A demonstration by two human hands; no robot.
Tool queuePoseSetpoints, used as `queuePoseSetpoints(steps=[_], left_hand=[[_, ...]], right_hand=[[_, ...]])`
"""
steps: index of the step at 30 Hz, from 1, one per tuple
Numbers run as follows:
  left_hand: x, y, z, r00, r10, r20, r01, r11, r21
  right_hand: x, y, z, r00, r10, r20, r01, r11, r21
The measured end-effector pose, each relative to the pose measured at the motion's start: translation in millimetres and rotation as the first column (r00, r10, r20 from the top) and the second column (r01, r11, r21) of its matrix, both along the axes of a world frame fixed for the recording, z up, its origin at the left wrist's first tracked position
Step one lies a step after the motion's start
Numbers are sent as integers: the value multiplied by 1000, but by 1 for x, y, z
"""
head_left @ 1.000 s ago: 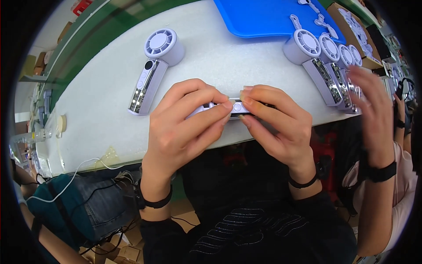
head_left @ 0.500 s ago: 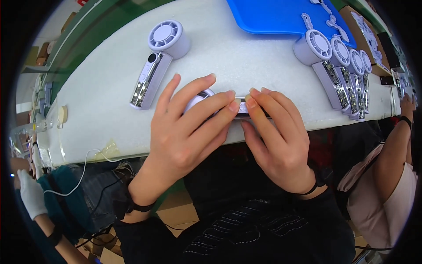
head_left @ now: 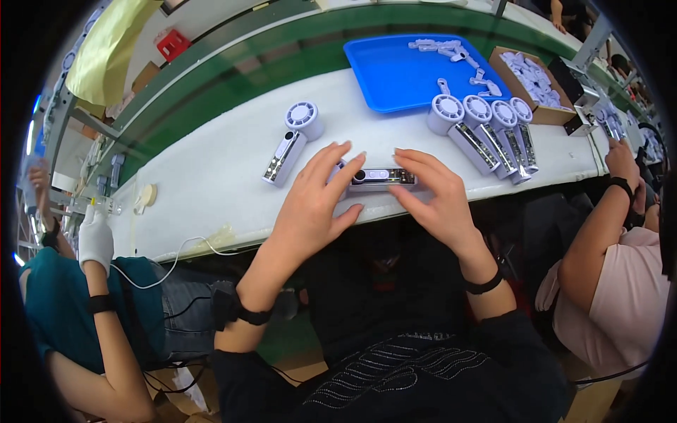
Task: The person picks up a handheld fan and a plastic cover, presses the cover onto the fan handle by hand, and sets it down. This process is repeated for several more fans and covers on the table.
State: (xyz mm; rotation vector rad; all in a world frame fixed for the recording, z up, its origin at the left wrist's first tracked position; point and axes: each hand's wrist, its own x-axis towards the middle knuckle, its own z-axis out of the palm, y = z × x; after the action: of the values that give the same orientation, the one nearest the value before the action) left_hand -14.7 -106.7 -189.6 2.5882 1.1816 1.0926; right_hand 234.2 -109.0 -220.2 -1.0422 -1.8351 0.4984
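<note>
A lilac handheld fan (head_left: pixel 381 177) lies across the near part of the white table, its handle uncovered to show a dark round window, two buttons and circuitry. Its round head is mostly hidden behind my left hand (head_left: pixel 315 194), whose fingers are spread around that end, thumb apart. At the handle's right end, my right hand (head_left: pixel 438 197) has its thumb on the near side and its fingers on the far side. To the left lies another uncovered fan (head_left: pixel 285 156). Several more fans (head_left: pixel 474 146) rest in a row at the right.
A blue tray (head_left: pixel 384 77) at the back holds several small lilac parts. Beside it stands a cardboard box (head_left: pixel 553 115) full of lilac pieces. A tape roll (head_left: pixel 147 195) and a white cable (head_left: pixel 180 250) are at the left. Co-workers sit on both sides, one wearing a white glove (head_left: pixel 95 240).
My hands have drawn apart from a close pinch over the handle, uncovering its buttons and circuitry. The view has tilted up, showing more of the tray and box.
</note>
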Motion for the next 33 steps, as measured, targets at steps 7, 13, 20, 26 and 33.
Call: queuePoseSetpoints(steps=[7,13,20,26,33], left_hand=[[-31,-6,30,988,143,-60,-123,959,256],[-103,9,40,689,725,17,-725,688,32],[-48,37,4,798,581,159,-603,768,215],[92,93,0,976,-41,214,14,992,126],[136,122,-5,980,-194,33,194,981,16]], right_hand=[[39,56,43,920,-381,-89,390,914,111],[79,210,73,698,-379,607,594,780,-197],[84,262,25,439,-294,849,532,847,18],[78,168,97,758,-644,107,641,765,68],[81,21,79,855,-284,-434,162,941,-297]])
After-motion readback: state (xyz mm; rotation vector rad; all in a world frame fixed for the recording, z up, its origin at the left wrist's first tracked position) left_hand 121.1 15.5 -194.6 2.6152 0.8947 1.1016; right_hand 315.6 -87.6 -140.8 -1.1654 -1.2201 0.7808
